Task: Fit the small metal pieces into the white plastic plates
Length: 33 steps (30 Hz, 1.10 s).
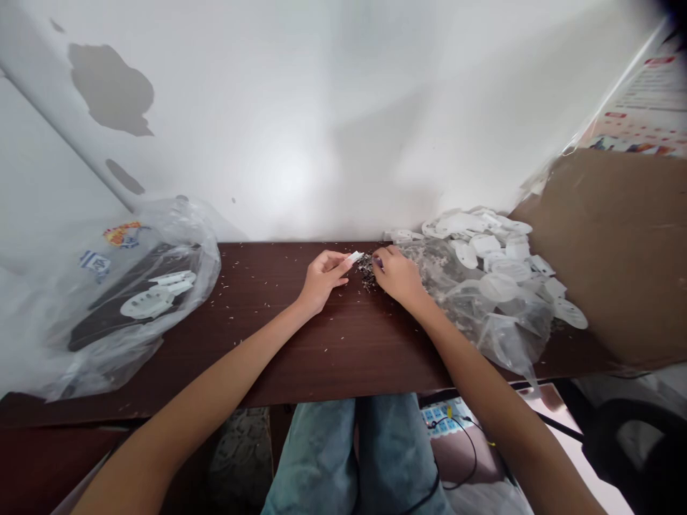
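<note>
My left hand (323,277) is closed, pinching a small white plastic piece (355,256) between thumb and fingers above the dark brown table (300,357). Just to its right lies a pile of tiny metal-looking bits (368,275), perhaps small screws or pins. At the right side of this pile rests my right hand (398,273), its fingers curled down into it. Whatever those fingertips hold, if anything, is too small and hidden to make out.
On the right, white plastic parts (499,250) are heaped on a clear plastic bag (483,307), beside a cardboard box (612,250). To the left, an open clear bag (182,315) holds a few white parts (147,303). Tiny bits lie scattered over the table. A white wall (279,129) stands behind.
</note>
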Tool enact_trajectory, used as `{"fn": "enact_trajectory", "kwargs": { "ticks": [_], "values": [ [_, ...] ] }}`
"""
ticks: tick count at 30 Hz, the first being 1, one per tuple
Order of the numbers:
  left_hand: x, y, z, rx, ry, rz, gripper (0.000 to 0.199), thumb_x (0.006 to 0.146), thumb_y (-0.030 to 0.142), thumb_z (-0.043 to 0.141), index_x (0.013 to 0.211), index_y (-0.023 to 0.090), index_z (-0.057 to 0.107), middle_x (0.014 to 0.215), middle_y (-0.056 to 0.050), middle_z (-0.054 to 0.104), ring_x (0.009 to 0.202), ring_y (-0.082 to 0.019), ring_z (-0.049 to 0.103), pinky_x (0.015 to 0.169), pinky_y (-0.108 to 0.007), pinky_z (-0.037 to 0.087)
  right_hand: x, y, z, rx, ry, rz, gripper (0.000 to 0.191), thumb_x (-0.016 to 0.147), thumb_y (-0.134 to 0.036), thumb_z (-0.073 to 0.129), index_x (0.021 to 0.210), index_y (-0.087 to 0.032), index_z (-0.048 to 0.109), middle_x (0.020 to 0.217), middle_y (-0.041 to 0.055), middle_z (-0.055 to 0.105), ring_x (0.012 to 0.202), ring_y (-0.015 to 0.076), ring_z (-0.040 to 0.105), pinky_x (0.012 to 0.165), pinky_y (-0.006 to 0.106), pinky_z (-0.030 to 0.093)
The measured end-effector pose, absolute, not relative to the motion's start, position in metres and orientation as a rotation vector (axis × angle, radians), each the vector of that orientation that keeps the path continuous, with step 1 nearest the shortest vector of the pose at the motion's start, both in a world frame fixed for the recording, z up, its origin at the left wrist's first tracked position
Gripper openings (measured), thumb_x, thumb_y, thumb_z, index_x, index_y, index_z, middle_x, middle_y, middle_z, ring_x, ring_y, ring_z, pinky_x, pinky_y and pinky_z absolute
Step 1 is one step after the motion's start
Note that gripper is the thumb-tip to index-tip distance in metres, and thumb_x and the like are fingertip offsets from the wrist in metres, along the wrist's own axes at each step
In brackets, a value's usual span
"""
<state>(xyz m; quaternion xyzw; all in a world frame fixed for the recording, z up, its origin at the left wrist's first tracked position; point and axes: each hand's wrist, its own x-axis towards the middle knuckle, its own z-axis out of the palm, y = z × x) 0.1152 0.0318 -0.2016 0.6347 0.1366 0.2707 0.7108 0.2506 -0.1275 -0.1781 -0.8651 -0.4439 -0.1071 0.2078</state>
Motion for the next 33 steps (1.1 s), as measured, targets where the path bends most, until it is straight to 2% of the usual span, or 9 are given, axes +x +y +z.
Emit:
{"fn": "enact_trajectory", "kwargs": {
  "ticks": [3,5,8,12,18,22,25,30,33],
  "values": [
    [0.114,0.031,-0.202,1.400,0.286,0.591,0.042,0.081,0.052,0.088,0.104,0.022,0.069,0.121,-0.008,0.076,0.113,-0.023,0.072,0.087,-0.034,0.062,0.247,-0.132,-0.173,-2.165,-1.330,-0.325,0.046,0.109,-0.038,0.045,0.148,-0.018,0.056,0.134,0.0159,0.063,0.108,0.0274,0.067,0.093,0.038,0.052],
    [0.114,0.033,-0.202,1.403,0.241,0.557,0.040,0.081,0.050,0.089,0.103,0.021,0.071,0.110,-0.006,0.077,0.104,-0.019,0.072,0.091,-0.034,0.060,0.244,-0.135,-0.171,-2.085,-1.436,-0.284,0.053,0.107,-0.045,0.051,0.155,-0.021,0.051,0.137,0.0149,0.062,0.110,0.0271,0.067,0.093,0.037,0.053],
    [0.114,0.035,-0.201,1.408,0.150,0.480,0.038,0.080,0.046,0.090,0.101,0.020,0.074,0.102,-0.006,0.077,0.096,-0.017,0.071,0.093,-0.033,0.057,0.243,-0.138,-0.170,-2.065,-1.547,-0.201,0.045,0.108,-0.048,0.050,0.145,-0.024,0.059,0.137,0.0138,0.063,0.110,0.0265,0.067,0.089,0.034,0.052],
    [0.114,0.039,-0.199,1.373,0.114,0.376,0.037,0.083,0.052,0.087,0.096,0.019,0.077,0.099,-0.005,0.076,0.090,-0.016,0.069,0.089,-0.033,0.056,0.246,-0.141,-0.172,-2.073,-1.613,-0.065,0.041,0.112,-0.054,0.042,0.129,-0.023,0.063,0.110,0.0086,0.074,0.095,0.0241,0.070,0.081,0.030,0.046],
    [0.115,0.048,-0.201,1.360,0.158,0.298,0.033,0.079,0.044,0.091,0.092,0.017,0.079,0.097,-0.005,0.075,0.089,-0.015,0.068,0.088,-0.032,0.054,0.249,-0.144,-0.174,-2.151,-1.637,-0.097,0.040,0.111,-0.056,0.042,0.120,-0.023,0.062,0.092,0.0058,0.074,0.082,0.0240,0.069,0.071,0.027,0.037],
    [0.116,0.049,-0.202,1.336,0.196,0.257,0.033,0.075,0.041,0.095,0.087,0.016,0.077,0.093,-0.005,0.074,0.087,-0.015,0.068,0.086,-0.032,0.053,0.246,-0.143,-0.173,-2.195,-1.650,-0.082,0.039,0.112,-0.056,0.042,0.119,-0.022,0.062,0.088,0.0055,0.074,0.077,0.0234,0.067,0.067,0.027,0.034],
    [0.116,0.047,-0.201,1.337,0.216,0.313,0.034,0.075,0.042,0.094,0.085,0.016,0.075,0.091,-0.005,0.073,0.085,-0.015,0.067,0.084,-0.033,0.053,0.243,-0.143,-0.172,-2.222,-1.634,-0.075,0.038,0.111,-0.055,0.043,0.117,-0.022,0.062,0.088,0.0056,0.073,0.078,0.0237,0.067,0.068,0.028,0.034],
    [0.115,0.050,-0.200,1.508,0.285,0.508,0.035,0.083,0.047,0.086,0.096,0.016,0.075,0.092,-0.006,0.074,0.082,-0.015,0.066,0.081,-0.032,0.052,0.246,-0.143,-0.171,-2.152,-1.474,-0.055,0.040,0.110,-0.057,0.044,0.113,-0.022,0.061,0.085,0.0058,0.072,0.077,0.0246,0.067,0.068,0.030,0.038],
    [0.114,0.051,-0.199,1.684,0.241,0.628,0.033,0.084,0.041,0.084,0.104,0.017,0.071,0.102,-0.009,0.076,0.094,-0.019,0.070,0.090,-0.034,0.054,0.250,-0.140,-0.172,-2.031,-1.239,0.033,0.038,0.108,-0.054,0.047,0.121,-0.021,0.058,0.085,0.0056,0.074,0.079,0.0246,0.069,0.074,0.032,0.046]
  ]
}}
